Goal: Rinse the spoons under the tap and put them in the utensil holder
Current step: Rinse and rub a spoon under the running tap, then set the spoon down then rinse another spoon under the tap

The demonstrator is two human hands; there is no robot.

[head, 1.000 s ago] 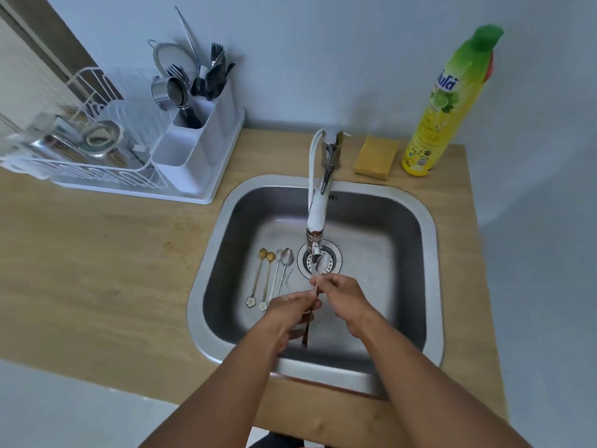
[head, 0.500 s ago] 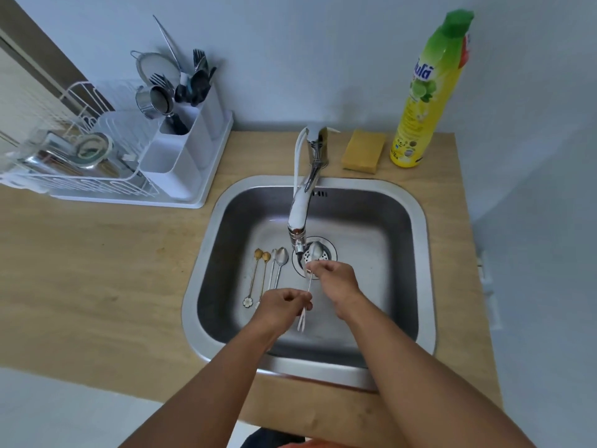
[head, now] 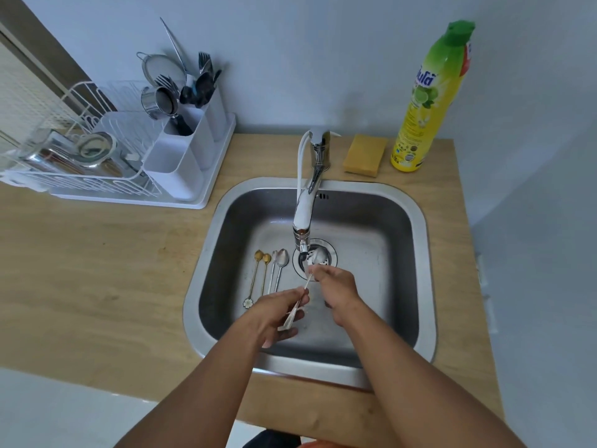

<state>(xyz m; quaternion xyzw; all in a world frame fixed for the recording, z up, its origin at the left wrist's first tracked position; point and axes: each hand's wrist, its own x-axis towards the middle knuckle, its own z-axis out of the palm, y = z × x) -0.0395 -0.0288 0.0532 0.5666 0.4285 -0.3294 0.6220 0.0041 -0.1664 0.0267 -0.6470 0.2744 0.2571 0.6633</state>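
Head view, spoon point(head: 315, 257) under tap point(head: 303, 218), gripped by both hands point(head: 310, 299)

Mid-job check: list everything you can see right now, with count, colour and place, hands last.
spoon being rinsed: 1, silver, bowl under the tap, held by both hands
spoons in sink: 4, two gold, two silver, side by side left of the drain
tap: 1, chrome and white, over the drain
sink: 1, steel, set in the wooden counter
utensil holder: 1, white, on the dish rack's right end, cutlery in its far compartments
dish rack: 1, white, counter's far left
sponge: 1, yellow, behind the sink
detergent bottle: 1, yellow-green, right of the sponge
left hand: pinches the handle
right hand: grips near the bowl
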